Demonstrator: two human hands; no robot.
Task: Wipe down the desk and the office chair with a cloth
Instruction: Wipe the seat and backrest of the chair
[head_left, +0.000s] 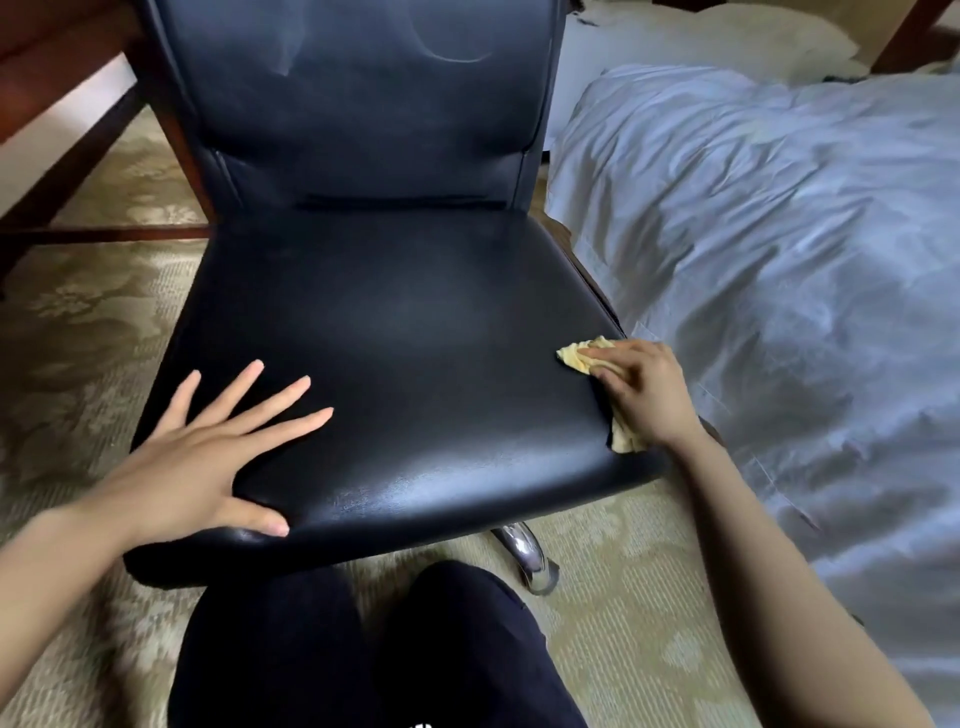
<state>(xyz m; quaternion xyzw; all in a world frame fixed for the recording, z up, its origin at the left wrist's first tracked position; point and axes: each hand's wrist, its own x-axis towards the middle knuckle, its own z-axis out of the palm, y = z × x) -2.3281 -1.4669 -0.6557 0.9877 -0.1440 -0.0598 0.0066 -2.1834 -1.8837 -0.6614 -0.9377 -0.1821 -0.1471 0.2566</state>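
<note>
1. The chair part of the task is judged to be in hand. The yellow cloth (577, 355) is pressed onto the black leather seat (405, 332) of the office chair (363, 114), at the seat's right edge near its front right corner.
2. The cloth is grasped by the right hand (640, 397), whose fingers are curled over it. One bunched end shows beyond the fingertips and another below the palm, at the seat's edge.
3. The left hand (208, 457) is released and holds nothing. It is laid flat on the seat's front left corner with fingers spread and the thumb over the front edge. The chair is judged to be steadied by it.
4. A stroke from the right edge across the seat is called for next. The left hand would have to be lifted out of its path or shifted. Since the chrome base leg (521, 548) ends in a castor, some bracing is likely to be needed.
5. Faint smears are seen on the backrest, so it is judged to be unwiped.
6. The desk (57, 98) is seen only as a dark wooden frame beyond the seat's back left corner. Its top is out of view, so its state cannot be told.
7. No brand, label or writing can be read.
</note>
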